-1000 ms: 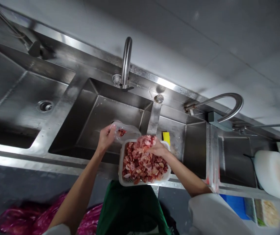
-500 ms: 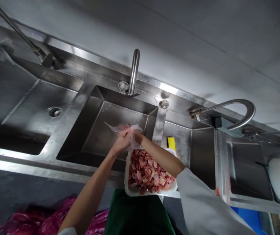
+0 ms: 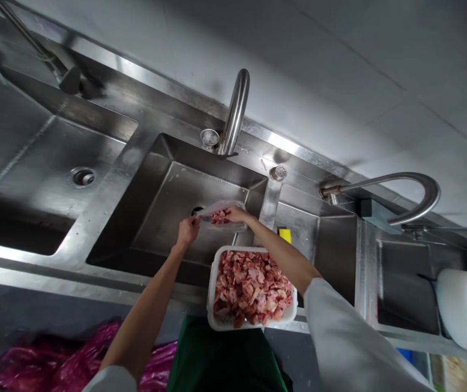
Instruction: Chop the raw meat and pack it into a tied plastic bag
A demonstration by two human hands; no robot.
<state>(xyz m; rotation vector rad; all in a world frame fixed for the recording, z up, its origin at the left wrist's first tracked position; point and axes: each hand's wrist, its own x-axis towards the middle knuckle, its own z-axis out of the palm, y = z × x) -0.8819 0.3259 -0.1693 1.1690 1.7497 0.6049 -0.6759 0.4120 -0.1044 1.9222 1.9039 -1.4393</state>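
Observation:
Over the middle sink, my left hand [image 3: 188,230] pinches the left edge of a clear plastic bag [image 3: 217,206]. Small pieces of red meat [image 3: 220,216] show at the bag. My right hand [image 3: 236,214] is closed at the bag's right side, its fingers against the meat; how much lies inside the plastic is hard to tell. Below my right forearm, a white basket [image 3: 211,288] heaped with cut raw meat [image 3: 253,286] rests on the sink's front edge.
Steel faucets [image 3: 237,109] [image 3: 413,177] rise behind the sinks. A yellow object [image 3: 284,235] lies in the sink to the right. Pink plastic bags [image 3: 65,362] are at lower left, a white rounded container [image 3: 466,310] at far right.
My hands have moved apart, the left one leftward and down. The bag is now spread between them, and meat pieces show at it. The view has shifted slightly.

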